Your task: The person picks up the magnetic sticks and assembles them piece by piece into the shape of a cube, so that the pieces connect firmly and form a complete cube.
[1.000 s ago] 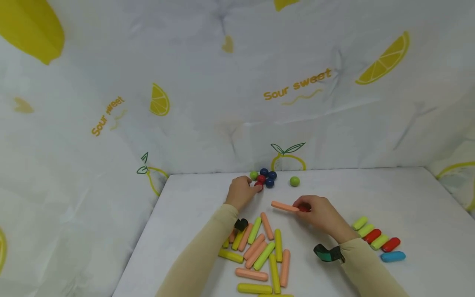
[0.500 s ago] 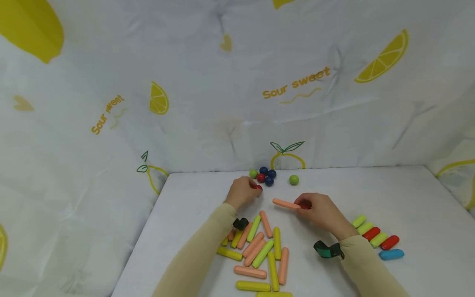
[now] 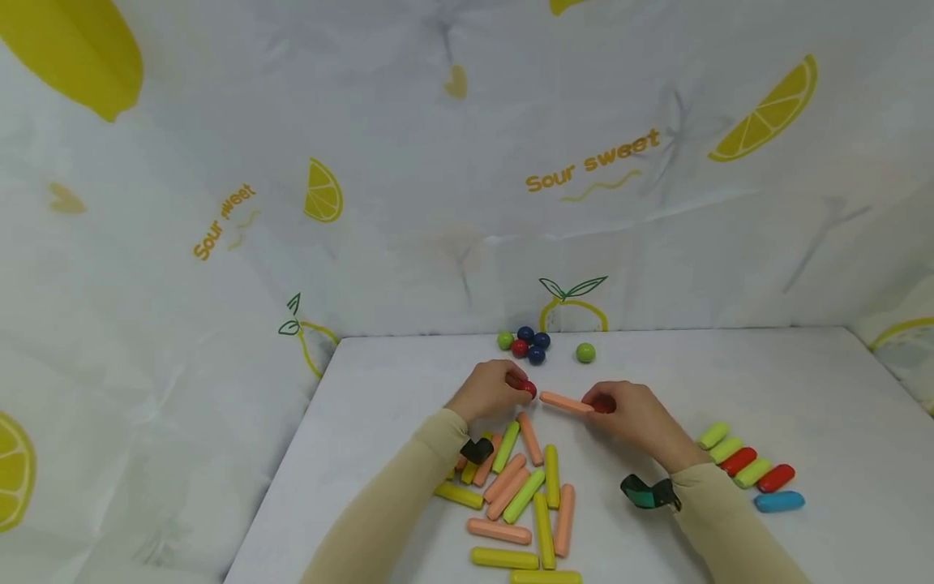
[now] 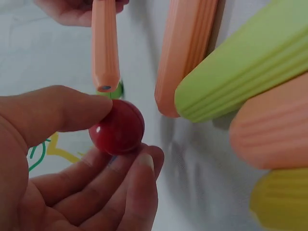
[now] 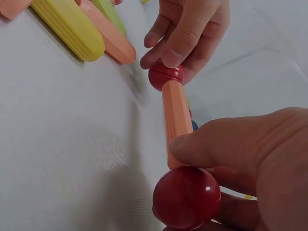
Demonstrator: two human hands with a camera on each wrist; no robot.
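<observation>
My left hand pinches a shiny red ball between thumb and fingertips above the white table. Opposite it, my right hand holds a peach ribbed stick, its thumb pressed along the side. At the near end of that stick sits a second red ball, against the right fingers. The stick's free end, with a small dark spot in its tip, points at the left hand's ball. In the head view a narrow gap shows between them; in the right wrist view they overlap.
Several yellow, lime and peach sticks lie scattered in front. Blue, red and green balls cluster at the back, with a lone green ball beside them. Shorter lime, red and blue sticks lie at right. A lemon-print cloth hangs behind.
My left hand has drawn a red ball away from the back cluster and brought it forward and right, close to the stick's free end. The right hand has stayed nearly still.
</observation>
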